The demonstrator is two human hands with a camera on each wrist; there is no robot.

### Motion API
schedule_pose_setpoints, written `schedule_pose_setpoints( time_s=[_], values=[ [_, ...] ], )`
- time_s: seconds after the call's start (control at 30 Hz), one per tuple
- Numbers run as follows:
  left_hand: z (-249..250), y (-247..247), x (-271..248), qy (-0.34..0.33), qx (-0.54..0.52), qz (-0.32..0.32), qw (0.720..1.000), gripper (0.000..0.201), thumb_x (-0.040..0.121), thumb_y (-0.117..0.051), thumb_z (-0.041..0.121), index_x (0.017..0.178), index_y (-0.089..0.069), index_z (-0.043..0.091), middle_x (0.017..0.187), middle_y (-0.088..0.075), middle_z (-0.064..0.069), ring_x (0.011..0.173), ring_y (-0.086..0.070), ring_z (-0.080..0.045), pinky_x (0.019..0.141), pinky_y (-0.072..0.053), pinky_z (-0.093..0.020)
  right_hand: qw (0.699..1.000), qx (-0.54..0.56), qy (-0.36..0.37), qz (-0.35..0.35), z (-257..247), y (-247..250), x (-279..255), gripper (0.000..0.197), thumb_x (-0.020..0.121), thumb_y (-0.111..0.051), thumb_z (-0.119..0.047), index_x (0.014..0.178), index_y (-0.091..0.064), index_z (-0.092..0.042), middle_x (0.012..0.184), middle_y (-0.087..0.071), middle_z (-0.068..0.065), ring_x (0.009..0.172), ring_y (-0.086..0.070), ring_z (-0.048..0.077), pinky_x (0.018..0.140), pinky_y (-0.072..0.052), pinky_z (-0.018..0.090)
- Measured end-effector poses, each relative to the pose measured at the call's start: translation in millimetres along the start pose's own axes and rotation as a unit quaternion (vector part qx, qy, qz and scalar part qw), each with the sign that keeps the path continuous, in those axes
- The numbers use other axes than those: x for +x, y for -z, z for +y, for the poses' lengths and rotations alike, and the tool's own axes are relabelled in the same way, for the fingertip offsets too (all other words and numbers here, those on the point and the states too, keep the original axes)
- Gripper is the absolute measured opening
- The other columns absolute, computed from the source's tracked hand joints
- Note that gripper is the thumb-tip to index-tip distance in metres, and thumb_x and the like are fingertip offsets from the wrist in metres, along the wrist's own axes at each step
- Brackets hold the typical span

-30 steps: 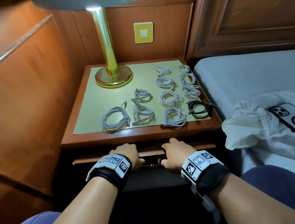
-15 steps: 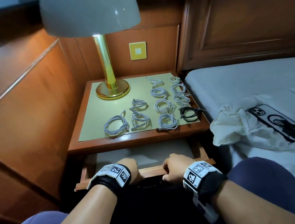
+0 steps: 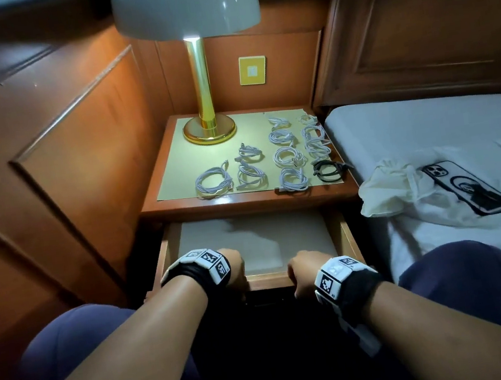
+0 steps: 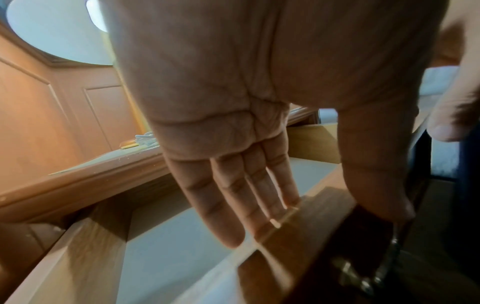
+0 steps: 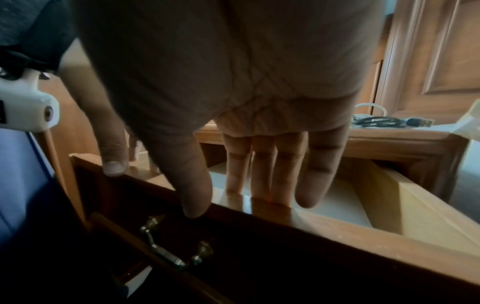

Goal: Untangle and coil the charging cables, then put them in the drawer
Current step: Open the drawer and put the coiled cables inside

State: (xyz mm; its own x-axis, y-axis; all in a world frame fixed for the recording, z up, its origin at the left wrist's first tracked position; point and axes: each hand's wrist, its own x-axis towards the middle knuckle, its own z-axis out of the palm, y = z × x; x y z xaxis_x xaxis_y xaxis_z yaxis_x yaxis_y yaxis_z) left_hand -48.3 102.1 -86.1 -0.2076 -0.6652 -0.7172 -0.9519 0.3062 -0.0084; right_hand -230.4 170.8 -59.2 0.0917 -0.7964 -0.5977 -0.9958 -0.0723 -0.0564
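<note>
Coiled cables point(image 3: 283, 156) cover the lamplit nightstand point(image 3: 244, 202) beside the bed point(image 3: 427, 129)

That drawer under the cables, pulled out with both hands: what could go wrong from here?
The drawer looks far out already; pulled further, it might slip off its runners. Both hands, left hand and right hand, hold its front edge with fingers over the rim, so pushing it back could pinch them. The black cable sits at the nightstand's corner and could get knocked off.
</note>
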Motion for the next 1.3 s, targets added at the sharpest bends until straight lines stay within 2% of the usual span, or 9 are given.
schedule_pose_setpoints(
  time_s=[0.17,0.23,0.3,0.37,0.53,0.63,0.87,1.0,1.3],
  values=[
    [-0.4,4.7,-5.2,-0.006,-0.011,-0.035,0.999,0.066,0.032,-0.07,0.071,0.086,-0.078,0.034,0.07,-0.075,0.003,0.067,-0.075,-0.02,0.079,-0.062,-0.043,0.999,0.009,0.015,-0.034,9.8,0.5,13.7,0.02,0.08,-0.073,-0.022,0.098,-0.076,-0.015,0.103,-0.074,0.007,0.097,-0.07,0.026,0.079,-0.056,0.031],
    [4.5,17.9,-25.6,-0.018,-0.04,-0.032,0.999,0.048,0.061,-0.083,0.055,0.095,-0.079,0.022,0.079,-0.077,0.003,0.067,-0.07,-0.015,0.076,-0.061,-0.029,0.998,0.036,0.026,-0.045,12.5,19.0,14.6,0.026,0.082,-0.075,-0.029,0.105,-0.077,-0.017,0.107,-0.075,0.003,0.101,-0.069,0.021,0.083,-0.054,0.029],
    [0.6,39.9,-27.8,-0.029,-0.093,-0.016,0.995,0.036,0.081,-0.08,0.039,0.107,-0.076,0.015,0.067,-0.072,0.009,0.056,-0.063,-0.005,0.061,-0.053,-0.018,0.995,0.074,0.054,-0.034,14.9,51.1,15.9,0.035,0.087,-0.075,-0.036,0.115,-0.073,-0.016,0.114,-0.073,-0.001,0.099,-0.066,0.016,0.082,-0.05,0.026],
    [-9.1,67.8,-24.3,-0.037,-0.157,0.041,0.986,0.034,0.085,-0.077,0.041,0.107,-0.074,0.015,0.064,-0.068,0.011,0.056,-0.061,-0.004,0.059,-0.049,-0.019,0.99,0.119,0.079,0.022,16.3,85.4,17.7,0.038,0.09,-0.072,-0.037,0.121,-0.068,-0.016,0.112,-0.068,-0.003,0.096,-0.059,0.011,0.08,-0.043,0.022],
    [-47.1,125.5,-6.2,0.029,-0.217,0.275,0.936,0.034,0.086,-0.074,0.044,0.11,-0.068,0.021,0.099,-0.062,0.003,0.09,-0.057,-0.017,0.076,-0.044,-0.029,0.97,0.19,0.044,0.145,22.7,134.5,51.2,0.048,0.091,-0.069,-0.039,0.133,-0.059,-0.016,0.128,-0.065,0.002,0.113,-0.062,0.02,0.099,-0.048,0.032],
    [-62.4,133.1,14.8,0.083,-0.207,0.293,0.93,0.046,0.084,-0.076,0.043,0.122,-0.061,0.022,0.12,-0.054,-0.005,0.094,-0.058,-0.022,0.082,-0.049,-0.033,0.969,0.202,0.03,0.142,18.0,142.1,76.6,0.056,0.091,-0.067,-0.039,0.141,-0.049,-0.019,0.125,-0.066,0.005,0.111,-0.064,0.023,0.095,-0.049,0.032],
    [-64.1,135.6,49.4,0.127,-0.195,0.283,0.93,0.041,0.084,-0.076,0.036,0.118,-0.055,0.027,0.124,-0.039,-0.008,0.098,-0.056,-0.028,0.084,-0.053,-0.037,0.974,0.173,0.027,0.143,-5.0,155.4,128.8,0.068,0.095,-0.06,-0.034,0.154,-0.029,-0.02,0.141,-0.054,0.006,0.121,-0.057,0.025,0.08,-0.042,0.029],
    [-67.5,133.2,53.7,0.118,-0.207,0.264,0.935,0.05,0.078,-0.08,0.038,0.119,-0.053,0.028,0.124,-0.042,-0.008,0.106,-0.056,-0.03,0.091,-0.052,-0.039,0.976,0.188,0.019,0.11,-14.8,154.3,141.1,0.069,0.093,-0.059,-0.029,0.153,-0.028,-0.017,0.123,-0.061,0.008,0.098,-0.059,0.023,0.069,-0.043,0.028],
    [-66.9,132.7,50.6,0.103,-0.165,0.255,0.947,0.023,0.081,-0.077,0.04,0.087,-0.058,0.027,0.109,-0.056,-0.006,0.098,-0.059,-0.027,0.083,-0.052,-0.034,0.975,0.169,0.032,0.14,-27.3,142.7,138.7,0.022,0.091,-0.058,-0.011,0.112,-0.054,-0.007,0.087,-0.055,0.006,0.076,-0.053,0.022,0.049,-0.034,0.026]
  ],
)
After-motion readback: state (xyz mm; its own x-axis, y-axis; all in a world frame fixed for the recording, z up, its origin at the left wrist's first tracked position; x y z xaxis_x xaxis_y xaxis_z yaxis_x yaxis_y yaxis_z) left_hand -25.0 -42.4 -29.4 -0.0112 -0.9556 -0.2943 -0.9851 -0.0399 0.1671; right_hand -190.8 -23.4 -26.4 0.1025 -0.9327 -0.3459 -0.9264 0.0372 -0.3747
